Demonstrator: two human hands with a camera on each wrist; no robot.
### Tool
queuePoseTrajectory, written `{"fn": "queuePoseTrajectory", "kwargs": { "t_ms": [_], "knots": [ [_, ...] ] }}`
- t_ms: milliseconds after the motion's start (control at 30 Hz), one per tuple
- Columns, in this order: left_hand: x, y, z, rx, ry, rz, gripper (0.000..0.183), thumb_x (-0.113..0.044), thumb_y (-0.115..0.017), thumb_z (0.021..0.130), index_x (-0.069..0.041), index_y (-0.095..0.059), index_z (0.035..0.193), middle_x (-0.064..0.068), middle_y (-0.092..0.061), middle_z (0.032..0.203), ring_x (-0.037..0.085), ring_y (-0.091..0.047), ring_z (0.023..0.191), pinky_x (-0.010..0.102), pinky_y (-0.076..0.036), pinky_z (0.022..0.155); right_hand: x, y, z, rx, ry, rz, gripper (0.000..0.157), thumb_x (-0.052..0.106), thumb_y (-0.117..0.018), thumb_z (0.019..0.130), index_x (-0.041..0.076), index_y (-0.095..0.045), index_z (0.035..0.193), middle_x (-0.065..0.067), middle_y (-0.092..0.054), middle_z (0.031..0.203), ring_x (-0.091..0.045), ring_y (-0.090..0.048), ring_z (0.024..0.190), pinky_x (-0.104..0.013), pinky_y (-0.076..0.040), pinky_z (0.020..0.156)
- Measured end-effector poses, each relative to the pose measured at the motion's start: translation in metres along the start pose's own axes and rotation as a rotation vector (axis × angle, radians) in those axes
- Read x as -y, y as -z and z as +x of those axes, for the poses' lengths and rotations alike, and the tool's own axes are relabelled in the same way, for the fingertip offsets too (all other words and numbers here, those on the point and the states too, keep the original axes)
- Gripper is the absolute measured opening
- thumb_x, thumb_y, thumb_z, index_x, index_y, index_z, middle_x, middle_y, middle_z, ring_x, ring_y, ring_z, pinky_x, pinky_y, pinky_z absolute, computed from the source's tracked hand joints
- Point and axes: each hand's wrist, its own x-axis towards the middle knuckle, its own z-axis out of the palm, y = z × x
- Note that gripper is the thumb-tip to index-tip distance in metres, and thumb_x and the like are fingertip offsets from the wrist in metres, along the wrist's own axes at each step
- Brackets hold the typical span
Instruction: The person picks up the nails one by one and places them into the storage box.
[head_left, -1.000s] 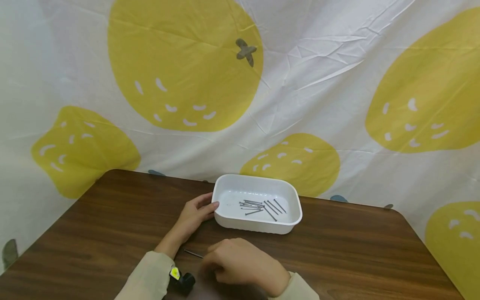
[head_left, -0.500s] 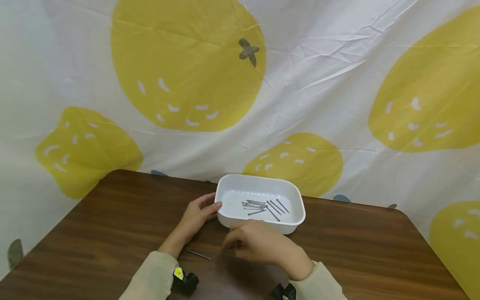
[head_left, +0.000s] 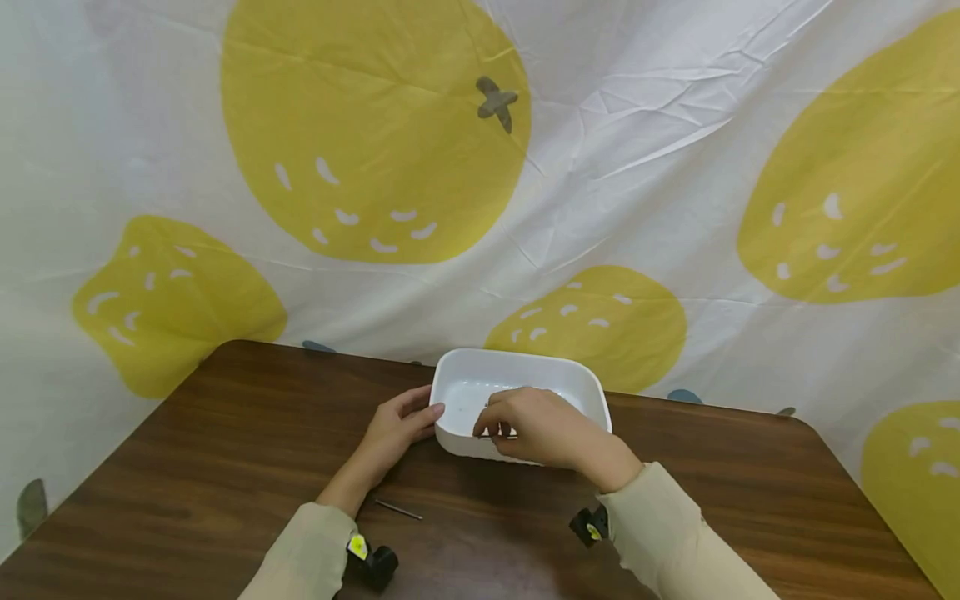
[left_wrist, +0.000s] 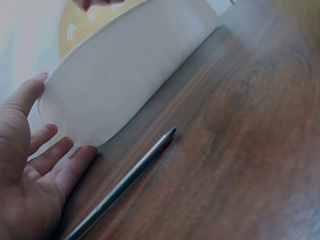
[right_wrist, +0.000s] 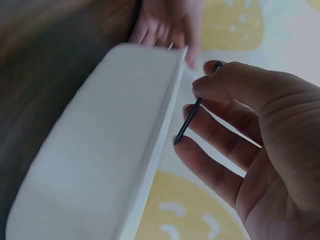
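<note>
A white rectangular tray stands near the back of the table. My left hand holds its left end, with the thumb at the rim and the other fingertips against the outer wall. Above the tray's front rim, my right hand pinches a nail between thumb and fingers. That nail is tilted and apart from the tray in the right wrist view. Another nail lies on the table in front of the tray, near my left wrist. My right hand hides most of the tray's inside.
The dark wood-grain table reaches back to a hanging white cloth printed with yellow fruit. A small black camera is worn on each wrist, below the beige sleeves.
My right hand has moved up and right from the table to over the tray, carrying a nail. It now covers the nails seen inside earlier. My left hand stays at the tray.
</note>
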Motion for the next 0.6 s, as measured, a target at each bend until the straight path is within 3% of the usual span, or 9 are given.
{"fn": "queuePoseTrajectory", "kwargs": {
  "t_ms": [233, 600],
  "knots": [
    [0.001, 0.002, 0.001, 0.003, 0.001, -0.003, 0.054, -0.018, -0.067, 0.098, 0.000, -0.049, 0.146, 0.025, -0.053, 0.147, 0.025, -0.065, 0.121, 0.037, -0.060, 0.099, -0.023, 0.005, 0.013, 0.073, -0.049, 0.033, 0.017, 0.005, -0.072, 0.087, 0.013, -0.078, 0.101, 0.004, -0.070, 0.085, -0.009, -0.063, 0.077, -0.020, -0.052, 0.067],
    [0.001, 0.001, 0.000, 0.000, -0.003, 0.003, 0.054, -0.017, -0.067, 0.098, 0.001, -0.049, 0.146, 0.026, -0.052, 0.147, 0.026, -0.065, 0.121, 0.036, -0.061, 0.098, -0.054, -0.010, 0.030, 0.141, -0.106, 0.072, 0.020, 0.000, -0.071, 0.083, 0.010, -0.080, 0.098, 0.006, -0.068, 0.078, -0.005, -0.055, 0.071, -0.019, -0.049, 0.064]
  ]
}}
